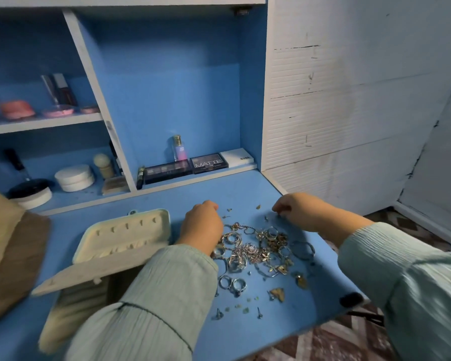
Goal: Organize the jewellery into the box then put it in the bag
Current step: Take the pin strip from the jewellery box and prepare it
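I am barely started, as far as I can judge: nearly all the jewellery point(258, 250) lies in a tangled heap of rings, chains and bangles on the blue desk point(310, 295), with loose studs and small bits scattered from about five to seven o'clock of the heap. The cream box point(125, 237) stands open at nine o'clock of the pile, its lid tipped up showing hooks and a pocket; I see nothing hung or slotted there, though my sleeve hides the lower tray. My left hand point(202, 225) sits at the heap's ten o'clock edge, fingers curled down among small pieces; whether it has pinched one I cannot tell. My right hand point(296, 208) is at one o'clock of the pile, fingertips bunched as if nipping a tiny stud, but the piece itself is too small to make out. The brown bag point(13, 256) waits beyond the box at nine o'clock. Sorting, closing and bagging all remain.
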